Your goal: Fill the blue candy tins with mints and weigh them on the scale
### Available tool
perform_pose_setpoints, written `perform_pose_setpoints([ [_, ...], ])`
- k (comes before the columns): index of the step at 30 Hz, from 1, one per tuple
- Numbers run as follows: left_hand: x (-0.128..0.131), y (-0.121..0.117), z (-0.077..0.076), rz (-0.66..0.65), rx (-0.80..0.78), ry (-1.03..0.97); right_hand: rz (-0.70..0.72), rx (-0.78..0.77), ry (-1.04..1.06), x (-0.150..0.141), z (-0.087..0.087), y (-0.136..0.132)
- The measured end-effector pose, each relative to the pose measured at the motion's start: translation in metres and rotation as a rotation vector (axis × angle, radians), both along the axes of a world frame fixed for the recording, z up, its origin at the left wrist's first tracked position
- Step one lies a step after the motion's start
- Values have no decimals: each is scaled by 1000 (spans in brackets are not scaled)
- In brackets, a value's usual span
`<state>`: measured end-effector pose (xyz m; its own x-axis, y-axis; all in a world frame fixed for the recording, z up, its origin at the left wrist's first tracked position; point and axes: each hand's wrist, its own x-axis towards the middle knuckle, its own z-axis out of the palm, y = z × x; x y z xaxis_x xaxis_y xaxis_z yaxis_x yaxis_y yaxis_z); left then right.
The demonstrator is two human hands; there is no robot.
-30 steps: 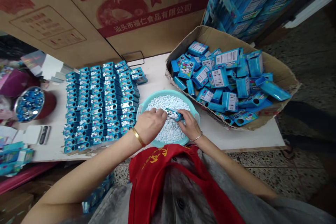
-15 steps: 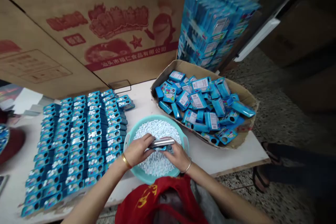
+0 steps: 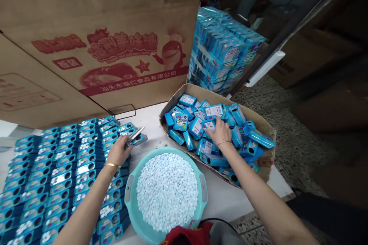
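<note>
At the far end of the nearest row of filled boxes, my left hand (image 3: 118,152) is closed around a shiny metal scoop (image 3: 134,136). Right under it lies a small blue candy box (image 3: 139,140); whether my fingers also grip this box is hard to see. My right hand (image 3: 220,133) reaches into the cardboard tray (image 3: 260,125), its fingers bent onto a blue candy box (image 3: 209,125) among the jumbled ones. Between my arms stands a turquoise basin (image 3: 130,199) of small pale candies (image 3: 168,191).
Rows of upright blue boxes (image 3: 61,178) with round openings, several showing white candies, cover the left of the table. A large printed carton (image 3: 120,4) walls off the back. Wrapped stacks of blue boxes (image 3: 218,53) rise behind the tray.
My hands have parted from above the basin. The left went left to the box rows with the metal scoop; the right went up and right into the tray. The view has shifted too.
</note>
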<state>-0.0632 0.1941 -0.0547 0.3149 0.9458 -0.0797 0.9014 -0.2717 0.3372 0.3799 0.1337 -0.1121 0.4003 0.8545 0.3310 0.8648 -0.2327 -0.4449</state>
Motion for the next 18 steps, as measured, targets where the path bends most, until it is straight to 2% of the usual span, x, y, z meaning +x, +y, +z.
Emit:
perform_pose_setpoints([
  [2,-12,12,-18,5,-52,72,33,-5,-6,0,-7,-3],
  [5,-22,23,-36,22,-91,162,141,-9,45,0,-4,-18],
  [7,-23,25,-41,37,-84,213,176,-5,127,-1,5,-32],
  [10,-16,18,-37,89,-16,239,91,37,401,-9,29,-55],
  [12,-8,6,-29,124,49,207,22,88,720,-21,46,-68],
  [14,0,-16,-19,93,70,120,-4,115,1072,-37,62,-78],
  [16,6,-48,-10,-28,12,2,1,65,1369,-53,72,-88],
  [18,9,-91,-2,-194,-112,-86,-21,-40,1594,-65,76,-101],
])
